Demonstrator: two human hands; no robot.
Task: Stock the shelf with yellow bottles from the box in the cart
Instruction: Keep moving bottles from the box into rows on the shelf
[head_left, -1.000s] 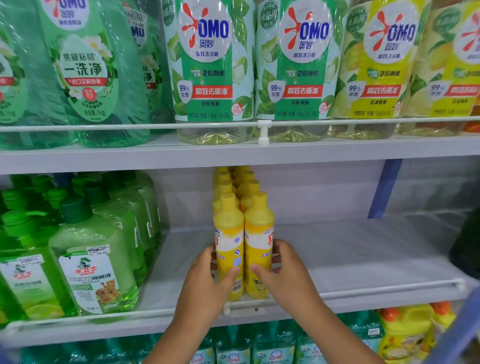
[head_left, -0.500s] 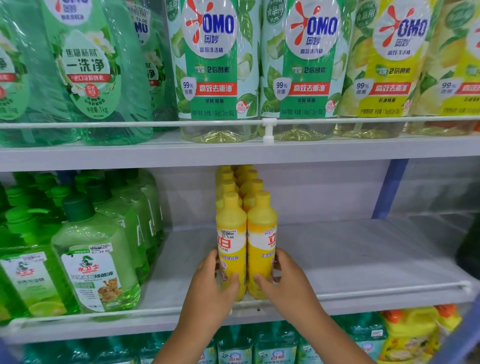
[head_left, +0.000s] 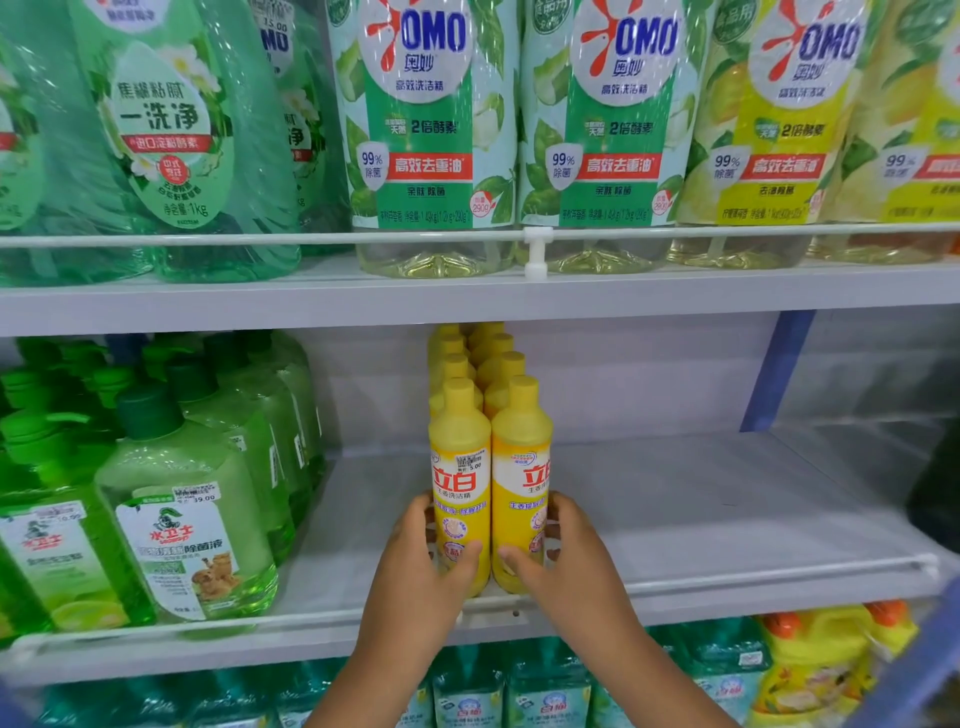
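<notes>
In the lower middle of the frame, the left hand (head_left: 423, 564) grips one yellow bottle (head_left: 460, 488) and the right hand (head_left: 563, 558) its neighbour (head_left: 521, 483) on the shelf (head_left: 727, 514), both low on the body; they look stiff, smooth, probably slippery and rather light.

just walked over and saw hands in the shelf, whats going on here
A person is stocking a white metal middle shelf with slim yellow plastic dish-soap bottles. The left hand grips the front left yellow bottle and the right hand grips the front right yellow bottle, both upright at the shelf's front rail. More yellow bottles stand in two rows behind them. Green pump bottles sit to the left; the shelf to the right is bare.
</notes>
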